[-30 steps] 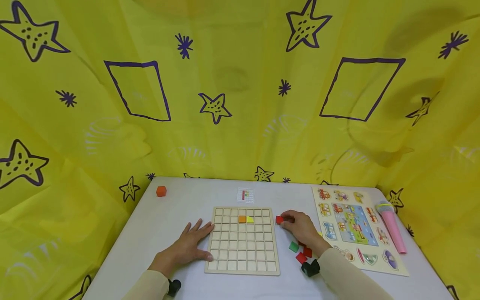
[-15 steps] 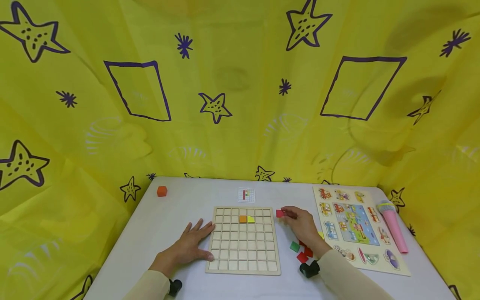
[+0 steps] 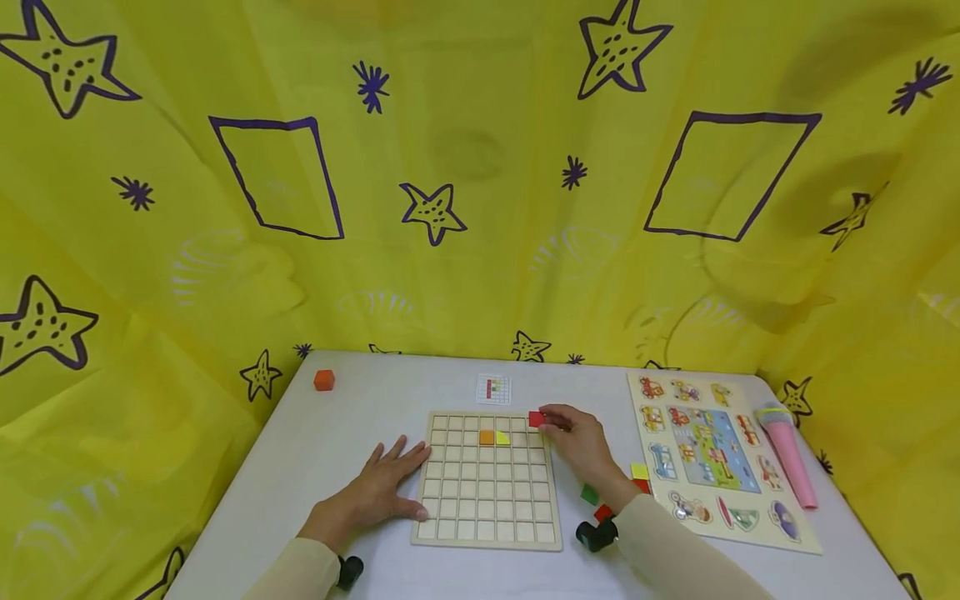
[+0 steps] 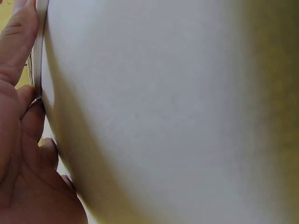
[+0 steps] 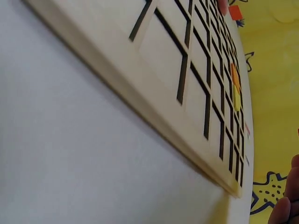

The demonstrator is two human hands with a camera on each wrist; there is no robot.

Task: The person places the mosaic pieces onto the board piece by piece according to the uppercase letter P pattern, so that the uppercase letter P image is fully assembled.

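A wooden grid board [image 3: 486, 538] lies on the table, with an orange square tile [image 3: 487, 437] and a yellow tile [image 3: 502, 438] side by side in its second row. My left hand [image 3: 371, 492] rests at the board's left edge, fingers spread and thumb touching the frame. Over the board's far right corner, my right hand [image 3: 577, 442] pinches a red square tile [image 3: 536, 419] between thumb and fingertips. In the right wrist view the fingers [image 5: 292, 191] show only at the right edge. A small pattern card [image 3: 493, 389] lies just behind the board.
Loose green [image 3: 590, 494], red and yellow tiles lie right of the board, partly hidden by the right forearm. Farther right are a picture puzzle board [image 3: 716, 467] and a pink toy microphone [image 3: 786, 458]. An orange cube [image 3: 324, 380] sits at the back left.
My right hand has carried the red tile from beside the board leftward and slightly away, over its far right corner. My left hand has stayed at the left edge.
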